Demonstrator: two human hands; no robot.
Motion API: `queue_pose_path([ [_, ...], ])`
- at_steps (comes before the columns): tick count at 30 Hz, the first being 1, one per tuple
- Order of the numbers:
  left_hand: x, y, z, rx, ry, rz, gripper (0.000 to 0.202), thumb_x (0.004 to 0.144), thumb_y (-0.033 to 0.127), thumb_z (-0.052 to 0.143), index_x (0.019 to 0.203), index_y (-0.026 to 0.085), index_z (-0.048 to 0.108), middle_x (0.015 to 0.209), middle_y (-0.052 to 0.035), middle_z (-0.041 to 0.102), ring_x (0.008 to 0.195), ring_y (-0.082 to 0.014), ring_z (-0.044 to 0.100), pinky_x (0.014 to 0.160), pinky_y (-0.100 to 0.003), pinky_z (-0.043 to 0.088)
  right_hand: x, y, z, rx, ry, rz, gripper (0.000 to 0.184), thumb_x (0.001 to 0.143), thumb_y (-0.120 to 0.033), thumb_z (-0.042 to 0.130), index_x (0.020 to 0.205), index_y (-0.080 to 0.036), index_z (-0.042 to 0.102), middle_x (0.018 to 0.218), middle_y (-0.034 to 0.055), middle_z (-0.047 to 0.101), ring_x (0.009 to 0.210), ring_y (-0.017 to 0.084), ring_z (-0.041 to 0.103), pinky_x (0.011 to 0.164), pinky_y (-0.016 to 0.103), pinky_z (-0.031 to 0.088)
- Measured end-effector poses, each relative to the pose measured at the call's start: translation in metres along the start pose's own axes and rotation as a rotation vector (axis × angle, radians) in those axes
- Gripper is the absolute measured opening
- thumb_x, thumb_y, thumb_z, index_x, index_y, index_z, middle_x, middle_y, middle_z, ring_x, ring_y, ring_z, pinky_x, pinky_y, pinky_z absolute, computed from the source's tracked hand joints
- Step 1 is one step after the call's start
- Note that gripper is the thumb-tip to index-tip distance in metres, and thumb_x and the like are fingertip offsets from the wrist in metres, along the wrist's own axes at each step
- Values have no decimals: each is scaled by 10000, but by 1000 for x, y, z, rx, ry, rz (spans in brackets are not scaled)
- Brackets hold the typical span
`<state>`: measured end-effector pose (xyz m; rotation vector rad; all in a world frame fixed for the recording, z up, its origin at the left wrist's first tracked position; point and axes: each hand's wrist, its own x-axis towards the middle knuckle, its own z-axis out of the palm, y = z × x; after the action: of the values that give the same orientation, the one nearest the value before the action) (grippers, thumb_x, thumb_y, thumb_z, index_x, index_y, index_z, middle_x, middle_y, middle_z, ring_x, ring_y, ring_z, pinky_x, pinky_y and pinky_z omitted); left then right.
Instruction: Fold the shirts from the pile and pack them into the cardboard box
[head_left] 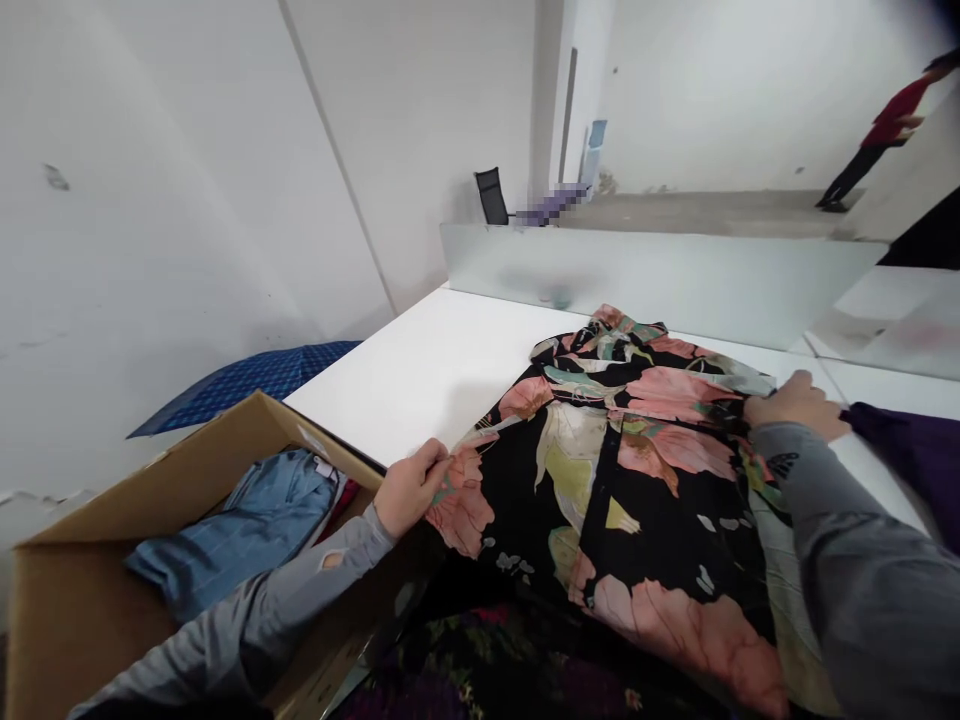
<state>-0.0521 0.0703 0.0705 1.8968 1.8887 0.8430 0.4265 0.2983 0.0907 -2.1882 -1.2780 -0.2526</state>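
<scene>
A black garment with large pink and pale green flowers (660, 470) lies spread over the white table, its lower part hanging toward me past the near edge. At its left edge, my left hand (411, 486) is closed with thumb and fingers pinching the cloth. Over on its right side, my right hand (798, 408) grips the fabric near the waist; its fingertips are partly hidden. The collar end points away from me and looks loosely bunched. Below it, a darker floral cloth (480, 665) shows at the bottom of the view.
A cardboard box (75, 590) with folded blue clothing (232, 535) stands left of the white table (405, 360). Behind the box is an open blue umbrella (255, 385). A frosted divider (660, 285) runs along the back. Dark purple cloth (911, 465) lies right. A person (889, 125) stands far off.
</scene>
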Motion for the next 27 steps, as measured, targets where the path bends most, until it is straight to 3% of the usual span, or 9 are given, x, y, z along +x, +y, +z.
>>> queue_pose_path([
  [2,-9,9,2,49,-46,23,201,895,418,459,823,230,468,676,44,521,626,-142,499,616,-250,356,-16,-4,5,-78,25,-96,516,808,-257,602,1300,-130,514,1195,304,555,1140,371,492,823,531,370],
  [6,-27,29,14,38,-118,108,174,918,349,425,817,224,491,750,19,580,687,-144,536,637,-248,371,-47,-18,20,-17,-296,-415,350,831,-288,584,1166,-190,611,1241,222,567,1097,332,526,870,496,386],
  [8,-34,32,21,51,-198,180,177,934,307,393,834,224,513,809,3,608,736,-148,560,669,-249,387,-60,-21,27,-18,-382,-463,266,841,-265,555,1079,-199,652,1243,197,576,1123,345,508,907,543,359],
  [11,-39,28,26,208,-447,275,172,904,361,490,811,227,543,803,-6,620,747,-169,585,659,-258,395,-69,-20,31,-101,-372,-505,302,885,-248,445,1104,-203,647,1269,180,564,1184,366,467,909,604,346],
  [13,-34,26,24,347,-528,281,216,896,415,518,803,225,561,806,-18,628,750,-186,600,650,-267,404,-69,-21,30,-183,-389,-508,323,886,-260,423,1112,-214,649,1256,165,575,1171,362,484,895,597,370],
  [16,-11,32,21,405,-396,317,296,980,367,342,889,214,579,883,-48,630,804,-190,606,714,-291,444,-62,-33,25,-168,-365,-495,328,879,-260,423,1074,-191,677,1188,173,613,1111,332,533,899,522,406],
  [19,28,38,34,296,-272,526,317,990,298,296,1127,196,562,1114,-96,605,1038,-208,568,916,-344,447,-53,-65,24,22,-353,-607,333,881,-231,414,1039,-133,691,1105,169,656,1051,275,569,924,411,412],
  [23,70,30,71,303,-331,660,667,890,504,522,1463,239,307,1533,-135,269,1397,-349,242,1113,-562,260,-46,-125,38,132,-408,-705,317,909,-274,421,1038,-197,700,1113,83,682,1047,213,578,914,305,408],
  [27,82,17,92,321,-333,621,820,837,651,505,1509,303,191,1589,-117,88,1426,-410,120,1106,-653,172,-45,-184,66,170,-419,-696,360,914,-464,445,1047,-245,698,1175,66,660,1136,254,521,899,350,392],
])
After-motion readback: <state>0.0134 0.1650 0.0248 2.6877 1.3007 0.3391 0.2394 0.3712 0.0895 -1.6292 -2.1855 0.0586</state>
